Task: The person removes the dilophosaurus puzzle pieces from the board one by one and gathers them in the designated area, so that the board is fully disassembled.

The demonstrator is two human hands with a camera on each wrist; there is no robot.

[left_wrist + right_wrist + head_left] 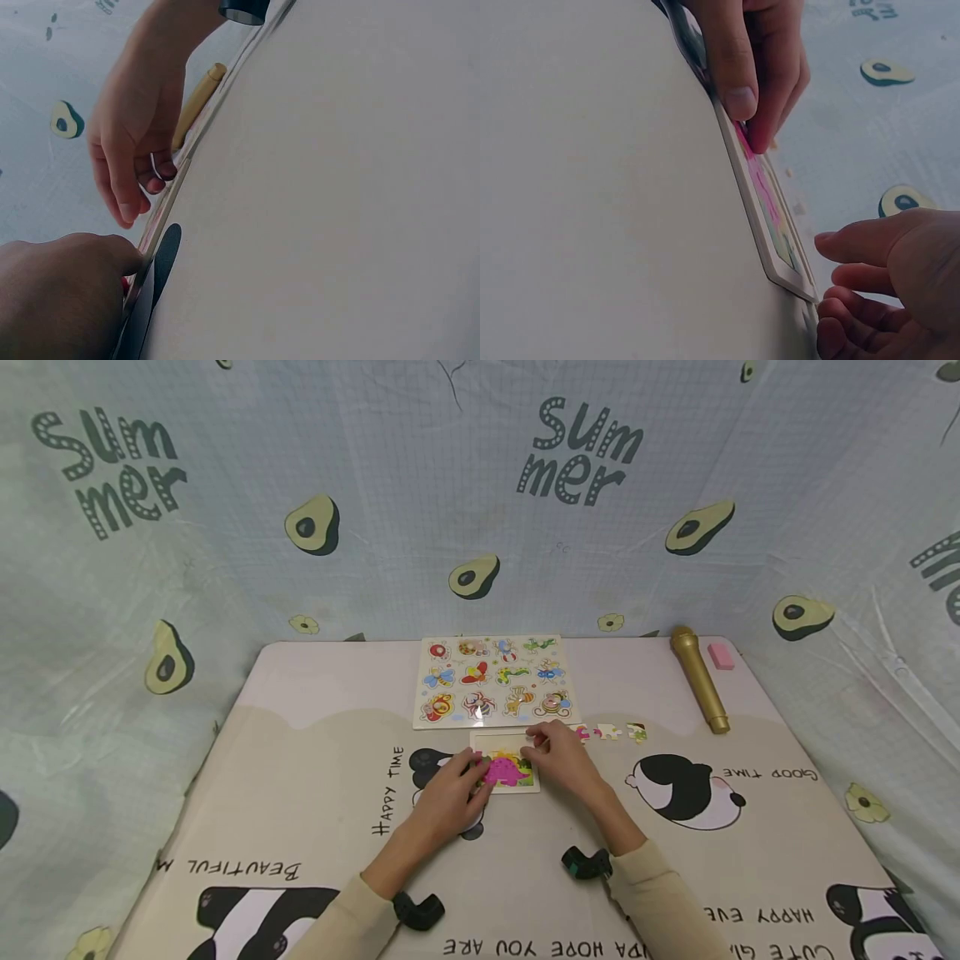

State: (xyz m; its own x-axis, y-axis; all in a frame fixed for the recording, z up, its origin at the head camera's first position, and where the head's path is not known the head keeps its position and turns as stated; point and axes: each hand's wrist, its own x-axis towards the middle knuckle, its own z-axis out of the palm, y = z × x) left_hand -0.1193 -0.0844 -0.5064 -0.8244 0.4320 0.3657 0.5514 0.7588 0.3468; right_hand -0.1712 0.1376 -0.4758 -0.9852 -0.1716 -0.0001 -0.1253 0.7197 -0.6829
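In the head view a small framed jigsaw puzzle [504, 790] with a pink dinosaur picture [508, 770] lies on the table. My left hand [452, 795] is at its left side, thumb and fingertips pinching a pink puzzle piece at the picture's edge. The fingers partly hide that piece. Over the frame's upper right corner my right hand [564, 760] hovers, its fingers loosely bent. The right wrist view shows this right hand [885, 277] beside the frame's end with nothing between thumb and fingers, while the left fingertips [759, 139] meet the pink picture.
Several loose puzzle pieces [607, 732] lie to the right of the right hand. Behind the frame lies a larger insect picture board [491, 723]. A gold microphone-shaped object [701, 681] and a pink block [721, 656] are at the back right. A printed curtain [405, 460] stands behind the table.
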